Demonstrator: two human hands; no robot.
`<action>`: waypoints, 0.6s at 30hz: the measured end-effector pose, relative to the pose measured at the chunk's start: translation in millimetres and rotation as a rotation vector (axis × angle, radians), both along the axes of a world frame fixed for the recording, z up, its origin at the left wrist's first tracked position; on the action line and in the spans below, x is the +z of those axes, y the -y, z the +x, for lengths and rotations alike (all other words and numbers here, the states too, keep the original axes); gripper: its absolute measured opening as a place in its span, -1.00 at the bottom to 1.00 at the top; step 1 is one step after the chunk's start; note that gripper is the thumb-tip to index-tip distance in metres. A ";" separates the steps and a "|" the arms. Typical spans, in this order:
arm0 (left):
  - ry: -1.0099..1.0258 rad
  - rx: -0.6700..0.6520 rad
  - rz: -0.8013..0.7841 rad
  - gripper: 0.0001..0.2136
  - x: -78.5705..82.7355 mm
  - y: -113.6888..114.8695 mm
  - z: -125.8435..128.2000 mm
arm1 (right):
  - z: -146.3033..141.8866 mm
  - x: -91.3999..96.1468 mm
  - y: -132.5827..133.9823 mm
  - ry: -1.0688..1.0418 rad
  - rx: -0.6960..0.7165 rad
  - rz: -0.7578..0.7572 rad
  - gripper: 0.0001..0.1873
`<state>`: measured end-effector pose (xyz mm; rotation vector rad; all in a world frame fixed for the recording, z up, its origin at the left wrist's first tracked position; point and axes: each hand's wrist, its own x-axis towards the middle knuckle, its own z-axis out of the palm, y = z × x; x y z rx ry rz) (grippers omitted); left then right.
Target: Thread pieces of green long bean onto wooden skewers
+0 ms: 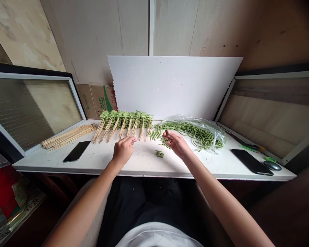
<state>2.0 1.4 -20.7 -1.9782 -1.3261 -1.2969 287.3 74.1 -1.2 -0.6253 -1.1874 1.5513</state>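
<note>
My left hand (124,148) is closed around the blunt end of a bamboo skewer (142,138) that points to the right. Several short green bean pieces (155,134) are threaded side by side along its far part. At the tip, my right hand (175,142) pinches another bean piece (167,131) between thumb and fingers. Under and beside the right hand lie loose cut pieces, with a small pile (159,153) nearer the table's front. Behind the left hand, filled bean skewers (126,118) are stacked in a row, their bare sticks fanning toward me.
Bare bamboo skewers (69,135) lie at the left, by a black phone (77,151). Long uncut beans (195,132) spill from a clear plastic bag (218,137) at the right. Another phone (251,161) and a dark mouse-like object (272,165) rest at the right end. A white board (175,85) stands behind.
</note>
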 end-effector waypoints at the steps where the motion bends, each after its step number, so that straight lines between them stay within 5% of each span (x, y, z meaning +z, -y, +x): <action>1: 0.000 0.001 0.003 -0.63 0.0 -0.1 -0.4 | -0.1 0.2 0.5 0.005 -0.002 0.004 -0.61; 18: -0.078 0.050 0.125 -0.63 4.0 3.7 2.7 | -8.2 -9.4 1.6 0.093 -0.163 0.106 -0.62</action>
